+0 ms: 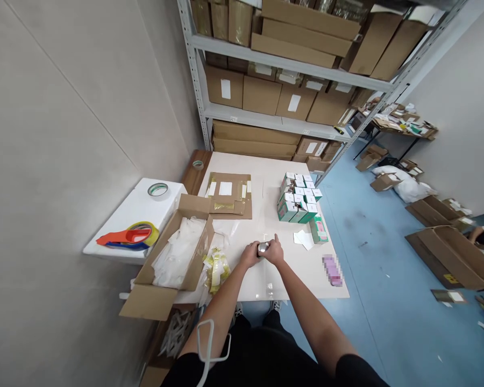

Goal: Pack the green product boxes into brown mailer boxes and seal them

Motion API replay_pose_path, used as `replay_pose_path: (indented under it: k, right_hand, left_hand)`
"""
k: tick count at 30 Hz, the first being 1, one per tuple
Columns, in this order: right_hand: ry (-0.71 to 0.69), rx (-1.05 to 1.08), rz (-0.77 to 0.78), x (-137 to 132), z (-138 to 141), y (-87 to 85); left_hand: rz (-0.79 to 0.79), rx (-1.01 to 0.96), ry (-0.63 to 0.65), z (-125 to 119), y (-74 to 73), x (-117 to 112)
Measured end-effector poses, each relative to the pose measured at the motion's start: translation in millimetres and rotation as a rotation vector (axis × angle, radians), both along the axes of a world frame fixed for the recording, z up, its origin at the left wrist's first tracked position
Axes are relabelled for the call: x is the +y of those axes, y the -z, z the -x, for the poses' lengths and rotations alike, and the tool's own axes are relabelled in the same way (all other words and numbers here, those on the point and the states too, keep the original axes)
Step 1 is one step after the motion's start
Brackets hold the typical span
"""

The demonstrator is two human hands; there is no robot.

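Small silvery object (pixel 263 248) is held over the near middle of the white table (pixel 266 282), left hand (pixel 250 256) and right hand (pixel 275 252) both wrapped round it, fingers curled tight. Green-and-white boxes (pixel 298 198) stacked farther right, open carton (pixel 161 279) left.

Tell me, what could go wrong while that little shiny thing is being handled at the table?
1. The small silver object is held between the left hand and right hand over the glossy table; if it slips, it might roll off the near edge.
2. The gold wrappers lie at the table's edge and could slide to the floor.
3. The stack of small boxes stands just beyond the hands; a careless reach could topple it.
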State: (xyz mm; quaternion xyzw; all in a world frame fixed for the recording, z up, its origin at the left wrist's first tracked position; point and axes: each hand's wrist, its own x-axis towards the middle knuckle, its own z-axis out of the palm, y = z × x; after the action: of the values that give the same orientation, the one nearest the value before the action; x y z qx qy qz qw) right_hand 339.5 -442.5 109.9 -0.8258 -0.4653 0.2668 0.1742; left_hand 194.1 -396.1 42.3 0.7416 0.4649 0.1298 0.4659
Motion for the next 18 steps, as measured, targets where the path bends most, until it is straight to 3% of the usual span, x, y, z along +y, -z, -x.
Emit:
replay_pose_path:
  k: [4, 8, 11, 14, 18]
  right_hand:
    - [0.105, 0.187, -0.203, 11.0, -16.7, -41.2]
    - [0.005, 0.315, -0.421, 34.3, -33.5, -102.1]
    - [-0.031, 0.360, -0.522, 49.2, -38.9, -136.6]
    - [-0.042, 0.372, -0.548, 57.5, -38.7, -151.7]
    - [-0.026, 0.397, -0.562, 62.4, -36.2, -153.5]
  left_hand:
    - [-0.052, -0.007, -0.048, 0.9, 5.1, 12.6]
    - [-0.053, -0.039, -0.099, -1.9, 2.5, 27.5]
    - [-0.010, -0.031, -0.124, -2.9, -1.8, 36.5]
    - [0.016, -0.044, -0.133, -0.3, -6.1, 42.3]
    - [0.060, -0.078, -0.097, 7.4, -15.5, 46.2]
